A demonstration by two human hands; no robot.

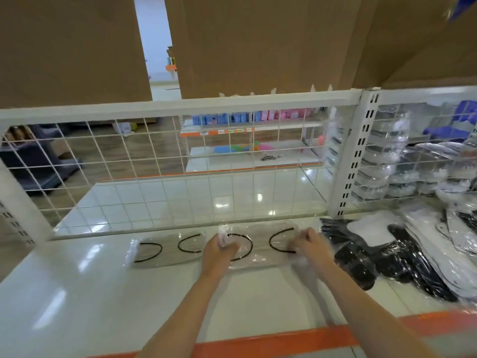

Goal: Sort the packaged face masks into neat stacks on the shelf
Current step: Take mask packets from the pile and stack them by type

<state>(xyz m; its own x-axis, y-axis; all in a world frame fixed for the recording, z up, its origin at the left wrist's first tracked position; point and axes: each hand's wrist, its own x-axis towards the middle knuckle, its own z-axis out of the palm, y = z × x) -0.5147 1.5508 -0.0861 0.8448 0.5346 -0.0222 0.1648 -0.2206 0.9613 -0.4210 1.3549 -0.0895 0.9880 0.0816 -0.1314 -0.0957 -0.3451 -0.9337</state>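
At the centre of the frame, the left hand [219, 248] and the right hand [308, 244] pinch a mask packet [260, 250] on the shelf [103, 293]. The slippery film may slide and push the neighbouring packet [167, 248] askew.

Bare forearms, no sleeves, no gloves

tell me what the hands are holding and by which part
Both hold one clear-packaged grey face mask lying on the white shelf: left hand grips its left end, right hand its right end.
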